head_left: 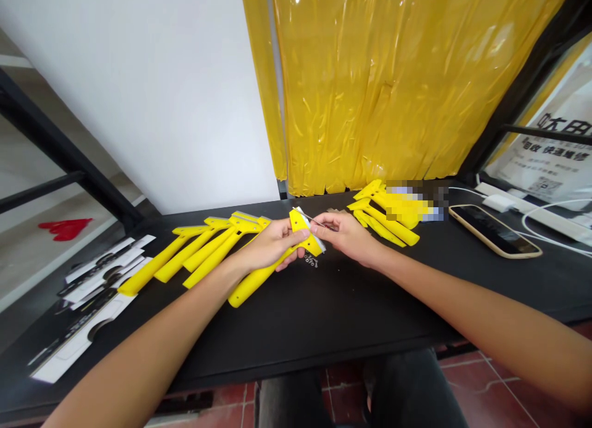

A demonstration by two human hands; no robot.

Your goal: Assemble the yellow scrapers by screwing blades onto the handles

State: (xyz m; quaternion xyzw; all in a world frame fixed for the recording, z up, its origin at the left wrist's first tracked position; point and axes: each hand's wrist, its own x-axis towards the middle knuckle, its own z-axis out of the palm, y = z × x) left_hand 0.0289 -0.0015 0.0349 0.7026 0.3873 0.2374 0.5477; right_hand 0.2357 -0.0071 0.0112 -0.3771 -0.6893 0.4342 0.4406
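My left hand (280, 238) is closed around the head of a yellow scraper (259, 282), its thumb pressed on the flat face. The scraper's handle slants down toward me, and a grey metal strip runs along its far edge. Between the fingertips of my right hand (346, 235) is a thin metal rod-like tool (314, 221), its tip beside the scraper head; its exact kind is too small to tell. Small metal parts (311, 260), seemingly nuts or screws, lie on the black table below my hands. Several similar scrapers (210, 255) lie in a row left of my hands.
More yellow scraper parts (388, 215) are piled at the back right, partly blurred. A phone (494, 230) and white cables (525, 215) lie farther right. Several white-and-black cards (86, 338) rest at the left. Yellow plastic sheeting (370, 95) hangs behind the table (351, 317).
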